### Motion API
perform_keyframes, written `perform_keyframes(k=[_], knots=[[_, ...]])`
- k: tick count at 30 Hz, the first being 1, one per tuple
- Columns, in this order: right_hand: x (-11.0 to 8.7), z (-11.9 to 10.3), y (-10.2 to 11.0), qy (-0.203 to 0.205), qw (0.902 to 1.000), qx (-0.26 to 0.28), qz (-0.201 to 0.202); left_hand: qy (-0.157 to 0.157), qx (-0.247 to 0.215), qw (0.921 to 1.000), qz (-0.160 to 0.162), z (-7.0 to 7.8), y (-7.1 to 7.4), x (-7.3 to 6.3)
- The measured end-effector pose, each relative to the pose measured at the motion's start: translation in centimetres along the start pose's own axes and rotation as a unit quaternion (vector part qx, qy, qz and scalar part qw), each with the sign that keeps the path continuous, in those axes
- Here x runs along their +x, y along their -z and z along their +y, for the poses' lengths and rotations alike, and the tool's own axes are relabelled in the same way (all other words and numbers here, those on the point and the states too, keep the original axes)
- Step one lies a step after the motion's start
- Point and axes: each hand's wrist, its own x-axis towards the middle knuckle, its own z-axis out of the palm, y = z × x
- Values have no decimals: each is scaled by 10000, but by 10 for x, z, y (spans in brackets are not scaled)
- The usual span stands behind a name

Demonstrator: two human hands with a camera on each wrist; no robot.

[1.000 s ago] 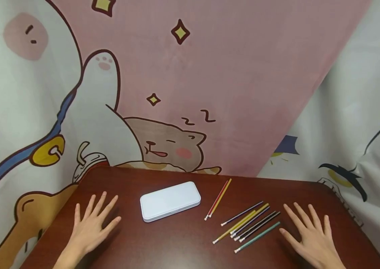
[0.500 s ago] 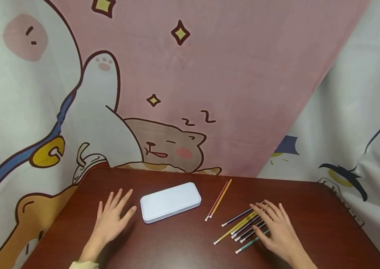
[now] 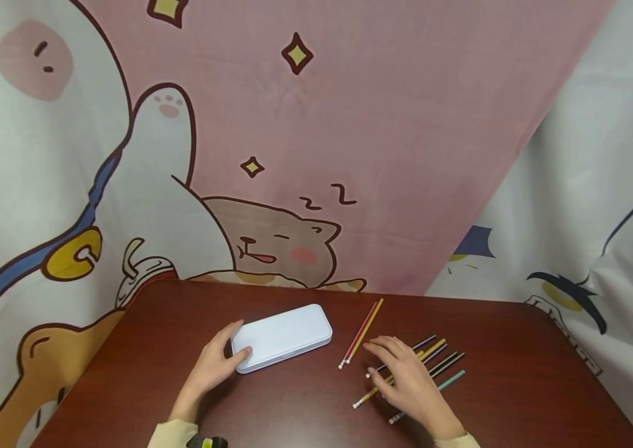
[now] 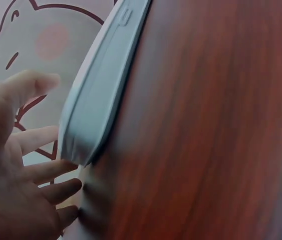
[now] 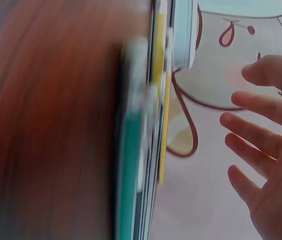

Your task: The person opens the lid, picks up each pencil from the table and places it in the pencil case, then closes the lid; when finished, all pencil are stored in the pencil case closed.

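Observation:
A closed white pencil case [image 3: 285, 337] lies on the dark brown table [image 3: 288, 407]. My left hand [image 3: 212, 364] is at its left end, thumb over the near corner and fingers near the far corner. In the left wrist view these fingers spread loosely around the end of the case [image 4: 93, 95]. My right hand [image 3: 406, 381] hovers over several pencils, hiding their middles, its fingers loosely bent and holding nothing. Among them are a teal pencil [image 3: 453, 380] and a black pencil [image 3: 444, 364]. The right wrist view has the teal pencil [image 5: 130, 185] blurred, apart from the fingers.
A red pencil [image 3: 358, 331] and a yellow pencil [image 3: 371, 322] lie side by side between the case and the right hand. Behind the table hangs a cloth [image 3: 406, 155] printed with cartoon animals. A dark wrist strap [image 3: 206, 442] shows at the left sleeve.
My left hand has moved right from the bare table to the end of the pencil case. My right hand has moved left from the table's right side to above the pencils.

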Motion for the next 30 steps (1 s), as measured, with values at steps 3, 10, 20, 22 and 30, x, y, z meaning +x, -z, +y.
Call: perform_keyframes(k=[3,10,20,22,30], knots=[[10,-10,-10,51,9998,184,7,81,-5,9998,-189,1,-3,2],[30,-40,-29,-147,9982,502,-308,105,-140,9979,-625,-1,-4,0],[52,-63,-58,-202,9952,770,-564,-68,-498,9978,-439,-10,-9,-1],[56,-66,-62,-126,9954,831,-457,-110,-563,9977,-369,-10,-9,-2],[71,-76,-77,-141,9912,1297,-217,56,-802,9953,-533,-8,-6,-1]])
